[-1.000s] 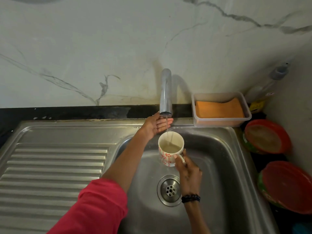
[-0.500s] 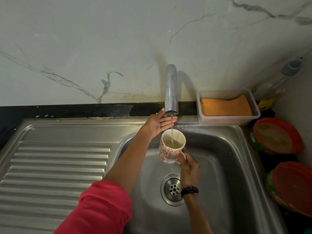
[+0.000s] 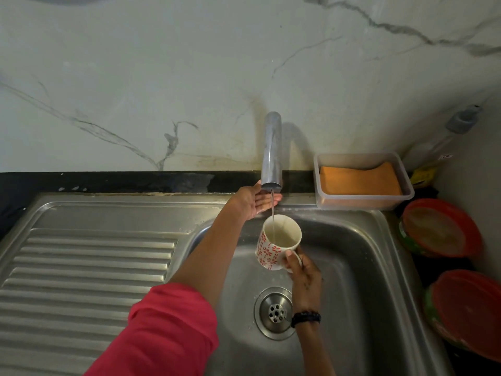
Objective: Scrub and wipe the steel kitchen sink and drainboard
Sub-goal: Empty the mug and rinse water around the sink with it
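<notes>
A steel sink basin (image 3: 352, 267) with a round drain (image 3: 275, 312) adjoins a ribbed drainboard (image 3: 86, 267) on its left. A steel tap (image 3: 272, 150) drops a thin stream into a white mug with red flowers (image 3: 276, 246). My right hand (image 3: 303, 275) grips the mug by its handle, holding it tilted under the spout. My left hand (image 3: 253, 200) reaches behind the spout with straight fingers; what it touches is hidden. An orange sponge (image 3: 359, 181) lies in a clear plastic tub (image 3: 318, 175) at the sink's back right.
Two red-rimmed bowls (image 3: 442, 229) (image 3: 471, 313) sit on the dark counter right of the sink. A pump bottle (image 3: 444, 137) stands in the corner. A marble wall rises behind the black counter strip (image 3: 108, 181).
The mug stays under the running tap, and both hands keep their places. The view has shifted slightly.
</notes>
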{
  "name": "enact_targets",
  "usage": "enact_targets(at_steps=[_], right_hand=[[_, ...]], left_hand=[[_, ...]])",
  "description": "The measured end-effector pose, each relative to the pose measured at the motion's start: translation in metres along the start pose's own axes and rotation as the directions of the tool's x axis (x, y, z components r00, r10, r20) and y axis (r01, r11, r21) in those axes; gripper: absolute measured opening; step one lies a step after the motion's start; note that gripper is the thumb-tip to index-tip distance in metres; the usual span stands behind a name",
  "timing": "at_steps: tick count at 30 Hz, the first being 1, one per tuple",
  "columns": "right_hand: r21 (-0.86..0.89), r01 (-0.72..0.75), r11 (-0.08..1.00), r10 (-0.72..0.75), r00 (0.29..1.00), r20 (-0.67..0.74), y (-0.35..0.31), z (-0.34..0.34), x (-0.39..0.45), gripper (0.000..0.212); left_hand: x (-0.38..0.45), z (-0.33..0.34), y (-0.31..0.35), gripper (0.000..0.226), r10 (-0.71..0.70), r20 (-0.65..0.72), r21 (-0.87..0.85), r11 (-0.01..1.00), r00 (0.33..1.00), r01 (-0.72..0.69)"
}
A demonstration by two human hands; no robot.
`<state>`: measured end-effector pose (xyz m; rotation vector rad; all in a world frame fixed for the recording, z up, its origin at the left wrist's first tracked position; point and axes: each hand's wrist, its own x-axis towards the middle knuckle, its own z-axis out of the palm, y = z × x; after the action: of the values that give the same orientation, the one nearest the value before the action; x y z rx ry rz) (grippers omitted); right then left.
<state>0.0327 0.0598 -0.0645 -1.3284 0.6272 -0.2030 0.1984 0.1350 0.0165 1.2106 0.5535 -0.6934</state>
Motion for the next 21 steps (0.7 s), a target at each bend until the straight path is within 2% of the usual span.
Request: enact_targets(at_steps=[2, 3, 11, 16, 19, 21], right_hand=[[-0.019, 0.011, 1.000, -0.011, 1.000, 0.014, -0.0011, -0.0004, -0.0012, 0.063], [-0.024, 0.010, 1.000, -0.010, 1.000, 0.019, -0.0007, -0.0008, -0.0005, 0.064], [-0.055, 0.063, 0.997, -0.061, 0.998, 0.027, -0.0005, -0.0020, 0.0014, 0.038], [-0.060, 0.079, 0.995, -0.077, 0.996, 0.040, -0.0026, 0.0005, 0.0011, 0.037], [-0.072, 0.074, 0.995, -0.070, 0.996, 0.050, -0.0017, 0.0018, -0.0011, 0.044], [-0.076, 0.069, 0.995, -0.066, 0.997, 0.044, -0.0004, 0.0026, -0.0022, 0.040]], left_hand=[[-0.0010, 0.0012, -0.0003, 0.043, 0.000, -0.007, 0.005, 1.000, 1.000, 0.000], [-0.0011, 0.0019, -0.0002, 0.044, 0.003, -0.013, 0.008, 1.000, 1.000, -0.003], [-0.0021, 0.0040, -0.0012, 0.036, 0.018, -0.044, 0.008, 1.000, 0.999, -0.018], [-0.0028, 0.0058, -0.0023, 0.033, 0.021, -0.060, 0.010, 1.000, 0.998, -0.020], [-0.0031, 0.0055, -0.0026, 0.031, 0.027, -0.059, 0.020, 0.999, 0.998, -0.025], [-0.0029, 0.0049, -0.0032, 0.030, 0.035, -0.059, 0.026, 0.999, 0.998, -0.034]])
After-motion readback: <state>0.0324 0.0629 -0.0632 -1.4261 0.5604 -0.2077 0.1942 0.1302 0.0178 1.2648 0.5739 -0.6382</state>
